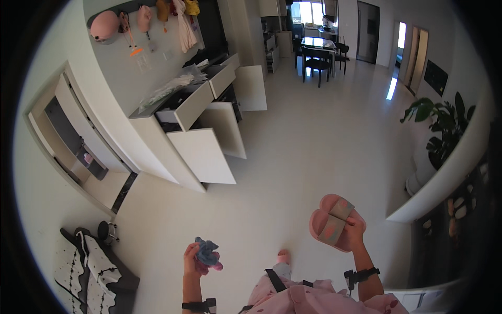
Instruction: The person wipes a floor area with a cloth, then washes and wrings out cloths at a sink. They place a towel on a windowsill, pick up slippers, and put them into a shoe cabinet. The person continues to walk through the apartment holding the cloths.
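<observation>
In my left hand [190, 257] I grip a bunched blue-grey cloth item [207, 250] together with a pink one [215, 263]; they look like small fabric pieces, and which kind I cannot tell. My right hand [355, 231] holds a pair of pink slide sandals [327, 219], side by side, with the fingers hooked at their grey-beige straps [332, 228]. Both hands are raised above the pale floor, well apart. Between them, one of my feet shows in a pink slipper [283, 256].
Left ahead stands a cabinet with drawers pulled out [196, 104] and doors [206, 155] swung into the room. A cloth-draped piece of furniture [100, 271] is at lower left. A potted plant [439, 129] stands behind a curved wall at right. Dining chairs [315, 62] surround a far table [318, 42].
</observation>
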Tool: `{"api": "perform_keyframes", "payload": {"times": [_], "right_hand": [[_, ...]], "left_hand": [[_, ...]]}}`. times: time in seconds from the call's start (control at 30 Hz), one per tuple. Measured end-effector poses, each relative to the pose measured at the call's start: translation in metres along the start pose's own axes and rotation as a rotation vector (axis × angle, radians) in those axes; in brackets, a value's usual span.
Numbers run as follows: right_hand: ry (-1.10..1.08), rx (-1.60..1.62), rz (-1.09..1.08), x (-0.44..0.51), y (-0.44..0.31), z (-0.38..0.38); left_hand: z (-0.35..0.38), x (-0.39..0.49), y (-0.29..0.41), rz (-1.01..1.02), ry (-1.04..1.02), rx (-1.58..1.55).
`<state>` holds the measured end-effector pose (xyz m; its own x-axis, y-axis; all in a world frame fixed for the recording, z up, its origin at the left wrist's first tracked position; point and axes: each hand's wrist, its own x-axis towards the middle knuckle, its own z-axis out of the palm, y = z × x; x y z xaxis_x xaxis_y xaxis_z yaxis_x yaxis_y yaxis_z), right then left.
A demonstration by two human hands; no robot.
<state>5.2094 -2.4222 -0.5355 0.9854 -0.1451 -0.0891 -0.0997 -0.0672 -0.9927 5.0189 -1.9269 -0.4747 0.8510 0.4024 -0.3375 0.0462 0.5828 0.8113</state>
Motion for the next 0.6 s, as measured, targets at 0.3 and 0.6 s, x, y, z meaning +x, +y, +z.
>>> {"api": "perform_keyframes", "payload": {"times": [0.3,0.6], "right_hand": [[0.122,-0.125,-0.12,0.248,-0.028,0.012],[0.008,-0.003,-0.08,0.56,-0.025,0.035]], "left_hand": [[0.245,0.296,0.011,-0.033,-0.315,0.108],[0.425,0.519,0.002,-0.078,-0.249,0.014]]}}
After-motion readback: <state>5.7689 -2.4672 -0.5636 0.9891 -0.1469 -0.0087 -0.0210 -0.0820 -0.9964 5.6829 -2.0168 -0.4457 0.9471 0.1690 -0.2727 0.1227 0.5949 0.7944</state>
